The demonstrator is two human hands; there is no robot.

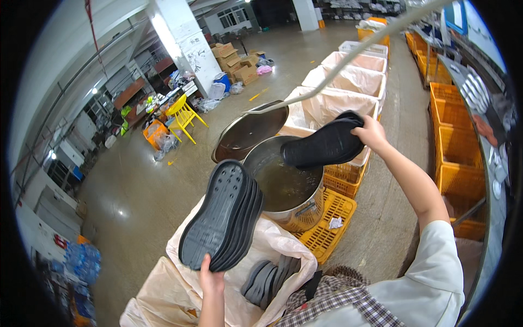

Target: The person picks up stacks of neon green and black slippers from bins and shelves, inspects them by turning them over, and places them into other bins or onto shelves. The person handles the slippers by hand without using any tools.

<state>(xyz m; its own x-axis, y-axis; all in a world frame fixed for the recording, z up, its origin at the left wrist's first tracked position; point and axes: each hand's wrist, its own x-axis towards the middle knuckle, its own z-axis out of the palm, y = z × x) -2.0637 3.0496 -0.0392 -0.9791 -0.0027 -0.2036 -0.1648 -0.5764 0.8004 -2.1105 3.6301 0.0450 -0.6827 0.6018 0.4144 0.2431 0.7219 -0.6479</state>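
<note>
My left hand (211, 280) is closed on the heel end of a stack of black shoe soles (210, 212), fanned out and tilted upward. A row of small holes shows at the top sole's wide end. My right hand (371, 134) grips one end of more black shoe soles (321, 144), held over a large metal pot (302, 215). Murky liquid (289, 188) fills part of this pot. Its round lid (248, 133) stands tilted by the far-left rim. Below my left hand, a lined crate (185, 283) contains several grey-black soles (267, 280).
The pot rests on a yellow plastic pallet (327, 218) with crumpled white paper (335, 223) on it. Beyond stand lined crates (343, 103) in a row. Yellow crates (460, 147) line the right bench. A pale pole (348, 57) crosses overhead. A yellow chair (182, 117) stands far left.
</note>
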